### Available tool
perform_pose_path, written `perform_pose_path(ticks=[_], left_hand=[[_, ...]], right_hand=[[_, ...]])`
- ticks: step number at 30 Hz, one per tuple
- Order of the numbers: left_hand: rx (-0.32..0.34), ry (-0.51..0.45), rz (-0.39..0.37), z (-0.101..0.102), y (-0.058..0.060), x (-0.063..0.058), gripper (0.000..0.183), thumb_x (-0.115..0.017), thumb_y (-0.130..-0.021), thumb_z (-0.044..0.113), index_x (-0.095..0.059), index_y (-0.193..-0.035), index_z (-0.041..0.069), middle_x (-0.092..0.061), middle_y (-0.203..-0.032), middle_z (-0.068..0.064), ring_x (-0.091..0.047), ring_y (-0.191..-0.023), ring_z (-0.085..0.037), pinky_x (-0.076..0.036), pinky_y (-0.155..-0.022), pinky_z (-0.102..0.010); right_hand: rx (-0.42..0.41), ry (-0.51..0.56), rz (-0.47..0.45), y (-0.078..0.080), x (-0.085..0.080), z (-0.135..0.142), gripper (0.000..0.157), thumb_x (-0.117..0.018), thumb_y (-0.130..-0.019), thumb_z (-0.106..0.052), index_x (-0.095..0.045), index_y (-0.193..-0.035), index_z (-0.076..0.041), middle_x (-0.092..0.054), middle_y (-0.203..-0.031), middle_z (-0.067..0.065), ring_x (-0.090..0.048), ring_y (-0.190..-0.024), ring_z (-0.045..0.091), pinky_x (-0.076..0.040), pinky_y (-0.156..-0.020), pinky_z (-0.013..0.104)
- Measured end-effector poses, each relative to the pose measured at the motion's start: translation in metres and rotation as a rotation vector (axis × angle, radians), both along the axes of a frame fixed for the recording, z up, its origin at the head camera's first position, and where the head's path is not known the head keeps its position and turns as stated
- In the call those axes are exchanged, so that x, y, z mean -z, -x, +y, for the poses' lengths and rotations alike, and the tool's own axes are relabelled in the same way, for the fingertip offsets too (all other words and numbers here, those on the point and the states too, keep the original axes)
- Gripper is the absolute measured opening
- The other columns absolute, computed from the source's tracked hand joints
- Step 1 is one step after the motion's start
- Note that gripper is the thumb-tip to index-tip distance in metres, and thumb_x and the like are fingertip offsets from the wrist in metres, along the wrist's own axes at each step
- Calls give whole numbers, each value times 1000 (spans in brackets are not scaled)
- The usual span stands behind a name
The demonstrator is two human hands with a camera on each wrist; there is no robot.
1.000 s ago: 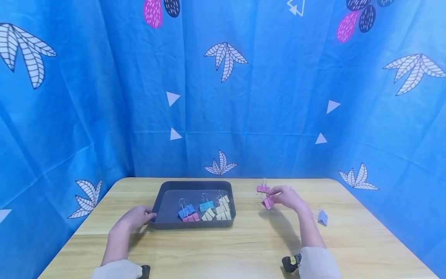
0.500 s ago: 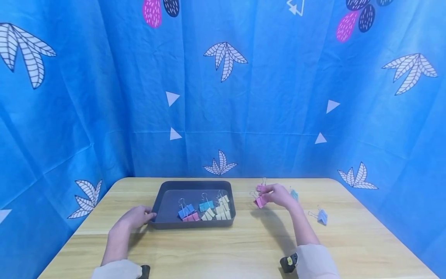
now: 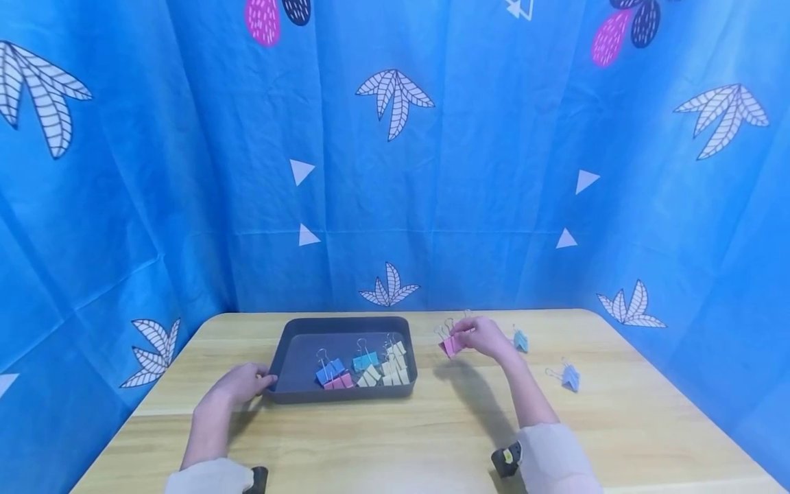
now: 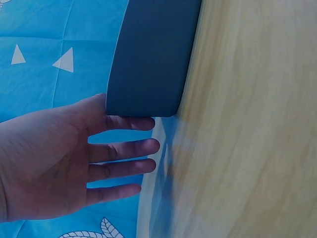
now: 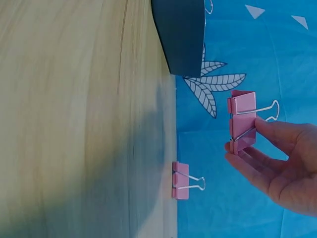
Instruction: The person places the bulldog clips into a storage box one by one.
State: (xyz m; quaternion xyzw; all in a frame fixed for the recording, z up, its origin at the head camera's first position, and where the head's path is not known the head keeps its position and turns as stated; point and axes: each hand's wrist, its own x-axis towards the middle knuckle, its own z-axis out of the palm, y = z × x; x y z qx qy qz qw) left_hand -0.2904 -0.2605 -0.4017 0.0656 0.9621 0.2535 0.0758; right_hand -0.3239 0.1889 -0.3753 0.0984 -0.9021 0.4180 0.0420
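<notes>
My right hand (image 3: pixel 484 335) pinches a pink binder clip (image 5: pixel 243 121) between thumb and fingers, raised above the wooden table to the right of the tray. A second pink binder clip (image 5: pixel 181 181) stands on the table below it; in the head view the hand mostly hides that one. My left hand (image 3: pixel 242 383) grips the dark grey tray (image 3: pixel 342 396) at its left front corner, thumb over the rim. In the left wrist view the index finger lies against the tray's outer wall, and the other fingers extend straight.
Inside the tray lie a blue clip (image 3: pixel 329 371), a pink clip (image 3: pixel 339 381), a teal clip (image 3: pixel 365 360) and several pale yellow clips (image 3: pixel 395 363). Right of my right hand, another teal clip (image 3: pixel 521 341) and a light blue clip (image 3: pixel 570 379) rest on the table (image 3: pixel 395 446). A blue curtain (image 3: pixel 395 206) surrounds it.
My right hand has lifted the pink binder clip and carried it left towards the tray, uncovering the teal clip on the table. The left hand stays at the tray's corner.
</notes>
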Motion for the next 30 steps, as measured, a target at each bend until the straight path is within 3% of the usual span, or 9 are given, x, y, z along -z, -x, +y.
perform_pose_path(ticks=[9, 22, 30], left_hand=[[4, 2, 7, -2, 1, 0, 36, -52, -94, 21, -58, -114, -9, -61, -102, -18, -56, -94, -33, -42, -82, -54], [11, 15, 16, -1, 2, 0, 40, -52, -94, 22, -56, -116, -11, -58, -108, -25, -52, -103, -42, -41, -85, -55], [20, 22, 28, -1, 2, 0, 36, -52, -93, 20, -58, -114, -9, -60, -106, -22, -53, -100, -39, -41, -85, -54]], right_hand=[[2, 1, 38, 1, -8, -14, 14, -57, -82, 3, -68, -91, 3, -64, -88, 12, -61, -73, 21, -52, -67, 35], [22, -2, 90, 3, -13, -36, 17, -60, -79, 2, -69, -93, 2, -66, -90, 14, -61, -74, 21, -50, -66, 33], [59, -33, 94, 5, -16, -48, 16, -62, -79, 1, -69, -93, 0, -65, -97, 15, -60, -86, 27, -50, -71, 36]])
